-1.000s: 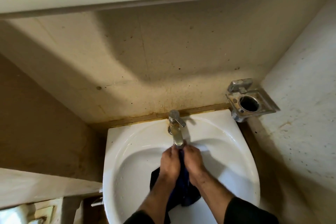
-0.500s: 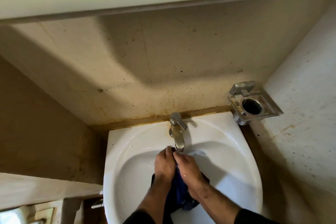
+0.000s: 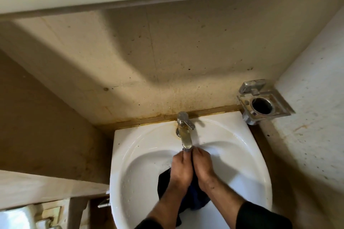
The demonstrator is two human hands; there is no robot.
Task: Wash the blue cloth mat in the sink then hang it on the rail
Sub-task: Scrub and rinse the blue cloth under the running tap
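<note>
The tap [image 3: 184, 132] overhangs the sink [image 3: 141, 154] bowl; bare basin flanks it.

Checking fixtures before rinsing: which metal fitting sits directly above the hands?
The tap, mounted at the sink's back rim; the metal holder hangs on the right wall.

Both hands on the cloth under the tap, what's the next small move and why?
Probably keep rubbing the blue cloth mat between the left hand and right hand: both grip it bunched just below the tap inside the sink, so washing looks unfinished.
</note>
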